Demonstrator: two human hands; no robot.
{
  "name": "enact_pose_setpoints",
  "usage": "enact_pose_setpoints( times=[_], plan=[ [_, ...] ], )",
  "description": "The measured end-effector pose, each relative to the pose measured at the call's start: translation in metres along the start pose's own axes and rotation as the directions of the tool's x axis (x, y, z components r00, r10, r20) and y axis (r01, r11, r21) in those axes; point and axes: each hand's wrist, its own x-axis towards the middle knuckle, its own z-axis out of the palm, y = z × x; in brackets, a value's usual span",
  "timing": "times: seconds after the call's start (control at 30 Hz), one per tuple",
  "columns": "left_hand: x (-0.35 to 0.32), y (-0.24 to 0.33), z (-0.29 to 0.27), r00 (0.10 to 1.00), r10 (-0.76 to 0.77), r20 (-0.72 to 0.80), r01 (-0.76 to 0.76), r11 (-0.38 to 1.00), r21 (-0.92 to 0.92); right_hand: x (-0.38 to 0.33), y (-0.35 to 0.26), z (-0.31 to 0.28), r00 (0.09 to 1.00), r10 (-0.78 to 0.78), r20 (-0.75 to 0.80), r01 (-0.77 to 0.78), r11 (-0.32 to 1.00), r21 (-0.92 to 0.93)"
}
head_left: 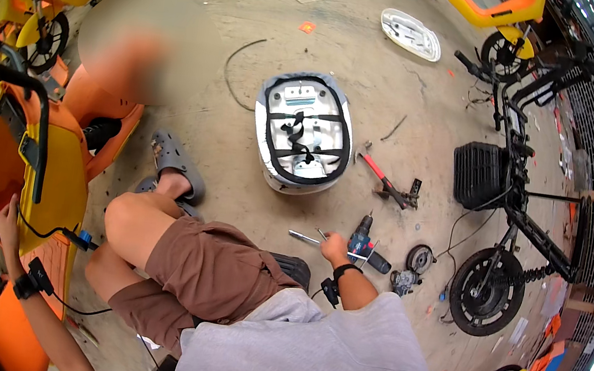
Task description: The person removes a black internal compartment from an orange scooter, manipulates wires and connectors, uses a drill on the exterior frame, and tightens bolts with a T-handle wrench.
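The person sits low on the bare concrete floor (257,36) with knees drawn up. The right hand (336,249) is wrapped around the handle of a dark cordless drill with a red and blue body (363,245), which lies low over the floor just right of the knee. A thin silver metal rod (302,237) lies on the floor touching or just beside that hand. The left hand (8,219) is out to the far left, fingers closed on the lower edge of the yellow and orange plastic scooter body panel (59,175); a black cable with a blue connector (77,238) hangs just beside it.

Ahead on the floor rests an upturned white scooter seat with a black rim and straps (303,132). To its right lies a red-handled hammer (381,178), and near the drill a small round metal part (420,259). A stripped black scooter frame with its rear wheel (502,237) stands at the right.

To do this well, I judge the drill should be gripped fully before lifting, its bit kept clear of the knee, while the left hand keeps the panel steady.
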Motion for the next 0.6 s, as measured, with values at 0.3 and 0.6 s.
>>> enact_pose_setpoints(
  times=[0.3,0.6],
  plan=[
    [-0.001,0.010,-0.001,0.999,-0.028,0.020,0.028,1.000,-0.011,-0.010,0.004,-0.010,0.947,-0.180,-0.265,0.145,0.979,-0.145],
    [-0.034,0.063,0.005,0.999,0.014,-0.039,-0.012,0.999,0.053,-0.120,-0.226,-0.236,0.337,-0.556,-0.760,0.940,0.240,0.241]
  ],
)
